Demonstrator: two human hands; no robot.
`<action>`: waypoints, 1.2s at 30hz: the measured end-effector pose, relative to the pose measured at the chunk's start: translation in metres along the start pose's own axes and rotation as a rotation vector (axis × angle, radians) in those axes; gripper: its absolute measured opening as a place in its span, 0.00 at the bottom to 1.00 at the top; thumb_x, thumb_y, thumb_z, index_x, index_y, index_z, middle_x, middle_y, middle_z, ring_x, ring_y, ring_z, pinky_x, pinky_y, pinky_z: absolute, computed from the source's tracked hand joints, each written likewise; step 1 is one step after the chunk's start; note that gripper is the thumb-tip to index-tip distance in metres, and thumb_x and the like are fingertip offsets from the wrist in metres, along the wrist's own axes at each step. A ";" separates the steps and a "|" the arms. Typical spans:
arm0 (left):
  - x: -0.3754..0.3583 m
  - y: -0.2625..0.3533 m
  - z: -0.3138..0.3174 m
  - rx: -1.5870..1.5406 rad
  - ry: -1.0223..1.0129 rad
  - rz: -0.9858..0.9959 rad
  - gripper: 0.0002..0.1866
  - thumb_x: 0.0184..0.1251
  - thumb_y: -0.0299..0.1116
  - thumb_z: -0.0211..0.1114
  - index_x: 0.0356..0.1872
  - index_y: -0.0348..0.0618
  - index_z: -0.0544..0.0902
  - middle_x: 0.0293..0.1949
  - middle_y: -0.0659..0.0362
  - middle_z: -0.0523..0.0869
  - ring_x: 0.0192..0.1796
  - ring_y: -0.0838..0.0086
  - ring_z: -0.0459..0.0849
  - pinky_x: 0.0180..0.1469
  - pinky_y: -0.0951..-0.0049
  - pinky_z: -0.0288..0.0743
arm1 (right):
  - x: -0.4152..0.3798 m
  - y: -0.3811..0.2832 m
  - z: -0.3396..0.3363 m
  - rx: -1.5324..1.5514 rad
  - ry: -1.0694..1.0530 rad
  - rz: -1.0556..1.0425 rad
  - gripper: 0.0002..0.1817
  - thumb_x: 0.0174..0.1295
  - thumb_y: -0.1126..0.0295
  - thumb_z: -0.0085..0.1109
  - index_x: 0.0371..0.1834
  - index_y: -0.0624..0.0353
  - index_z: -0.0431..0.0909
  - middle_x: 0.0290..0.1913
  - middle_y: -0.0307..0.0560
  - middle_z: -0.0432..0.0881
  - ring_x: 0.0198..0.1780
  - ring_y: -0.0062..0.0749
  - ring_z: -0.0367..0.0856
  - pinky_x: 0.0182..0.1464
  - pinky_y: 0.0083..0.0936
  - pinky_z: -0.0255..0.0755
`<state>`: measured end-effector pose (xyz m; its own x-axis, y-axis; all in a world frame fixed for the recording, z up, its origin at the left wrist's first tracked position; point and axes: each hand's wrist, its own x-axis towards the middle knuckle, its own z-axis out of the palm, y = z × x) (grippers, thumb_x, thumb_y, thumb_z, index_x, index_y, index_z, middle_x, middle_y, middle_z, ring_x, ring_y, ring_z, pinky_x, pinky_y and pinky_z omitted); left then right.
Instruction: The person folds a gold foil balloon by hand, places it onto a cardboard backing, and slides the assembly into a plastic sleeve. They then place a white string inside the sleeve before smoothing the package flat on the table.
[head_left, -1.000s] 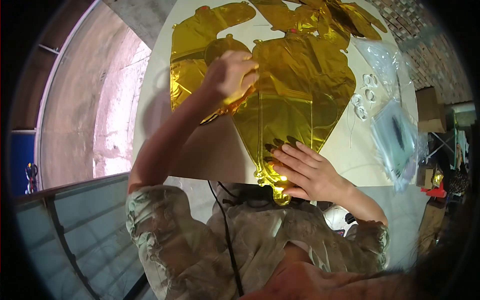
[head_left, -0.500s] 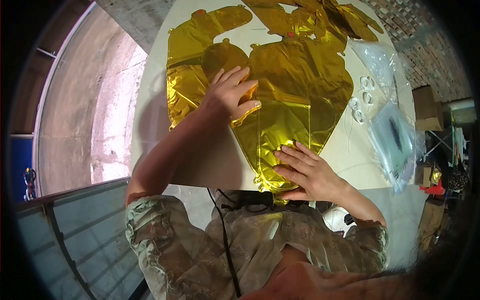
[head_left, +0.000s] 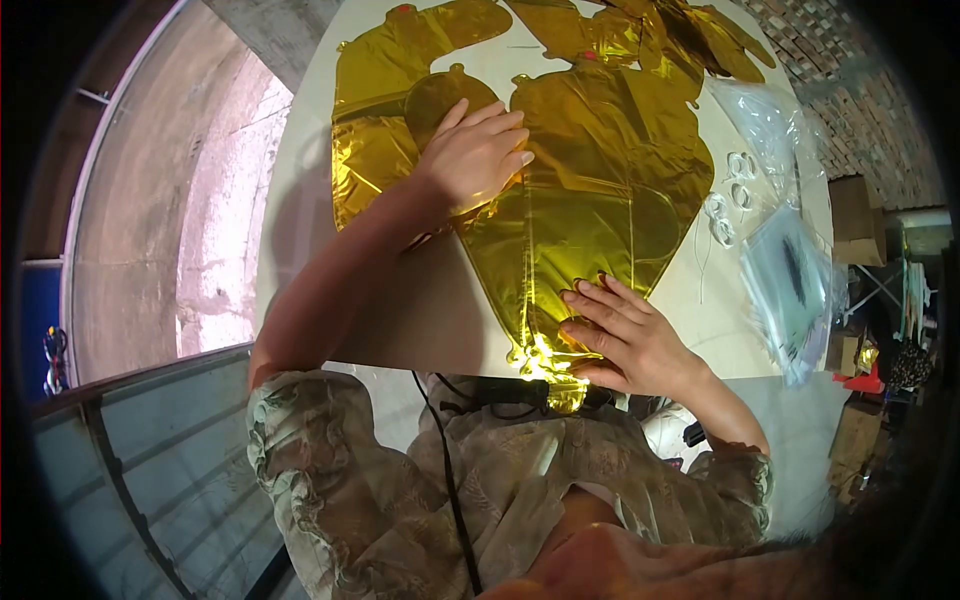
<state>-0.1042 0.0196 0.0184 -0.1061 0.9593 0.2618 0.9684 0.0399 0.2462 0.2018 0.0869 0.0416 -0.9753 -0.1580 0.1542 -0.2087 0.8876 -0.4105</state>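
A large gold foil balloon (head_left: 590, 150), flat and uninflated, spreads over the pale table and has several rounded lobes. My left hand (head_left: 474, 155) lies open on the foil near its middle, fingers stretched out over a round lobe. Close to the table's front edge, my right hand (head_left: 632, 340) rests open with its fingers lying on the narrow end of the balloon. That narrow end (head_left: 567, 394) is crinkled and shiny, and it hangs over the edge by my lap. The palms hide the foil beneath them.
More gold foil (head_left: 700, 40) is bunched at the far right of the table (head_left: 420, 320). Along the right side lie several coils of white string (head_left: 720, 220), a crumpled clear bag (head_left: 760, 130) and a stack of clear plastic bags (head_left: 785, 290). Cardboard boxes (head_left: 855, 235) stand beyond.
My left hand has shifted slightly right and up over the foil. My right hand has moved a little to the right. The foil's narrow end now hangs further over the edge, more crinkled.
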 end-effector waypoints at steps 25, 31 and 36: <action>0.015 -0.018 0.012 -0.003 0.052 0.104 0.21 0.76 0.39 0.54 0.66 0.47 0.73 0.67 0.54 0.75 0.70 0.60 0.70 0.76 0.51 0.51 | 0.007 -0.012 -0.002 0.000 0.003 0.028 0.30 0.57 0.54 0.68 0.61 0.55 0.76 0.69 0.52 0.71 0.72 0.46 0.67 0.75 0.47 0.56; 0.011 -0.017 0.014 0.036 0.153 0.148 0.21 0.74 0.42 0.57 0.63 0.45 0.76 0.64 0.54 0.77 0.69 0.62 0.71 0.74 0.49 0.55 | 0.024 -0.012 0.008 0.000 -0.062 -0.093 0.33 0.58 0.52 0.67 0.65 0.55 0.74 0.72 0.50 0.69 0.75 0.43 0.63 0.77 0.47 0.52; -0.008 -0.010 -0.007 -0.006 0.229 0.132 0.19 0.66 0.37 0.65 0.57 0.44 0.81 0.61 0.53 0.80 0.66 0.58 0.75 0.72 0.47 0.58 | 0.025 -0.011 0.011 -0.034 -0.073 -0.114 0.34 0.58 0.51 0.67 0.65 0.55 0.73 0.71 0.50 0.69 0.74 0.43 0.64 0.76 0.47 0.53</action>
<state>-0.1148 0.0097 0.0206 -0.0283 0.8679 0.4959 0.9759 -0.0834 0.2017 0.1785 0.0686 0.0398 -0.9484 -0.2883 0.1320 -0.3169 0.8761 -0.3634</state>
